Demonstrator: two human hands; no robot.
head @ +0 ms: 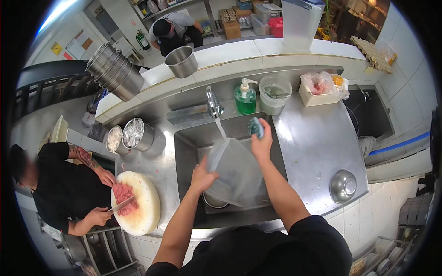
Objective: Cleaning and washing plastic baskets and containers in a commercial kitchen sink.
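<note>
My left hand (203, 176) grips the near left side of a translucent plastic container (236, 172), which is tilted over the steel sink (184, 162). Water runs from the faucet (214, 103) onto the container's far edge. In my right hand (261, 145) is a blue and green scrubbing sponge (256, 127), raised just beyond the container's right side. Partly covered by the container, a round metal vessel (215, 201) sits in the bottom of the sink.
A co-worker (69, 186) at left cuts minced meat (125, 198) with a knife on a round chopping block (148, 207). Behind the sink stand a green soap bottle (245, 100) and a plastic tub (275, 96). A metal bowl (343, 186) lies upside down at right.
</note>
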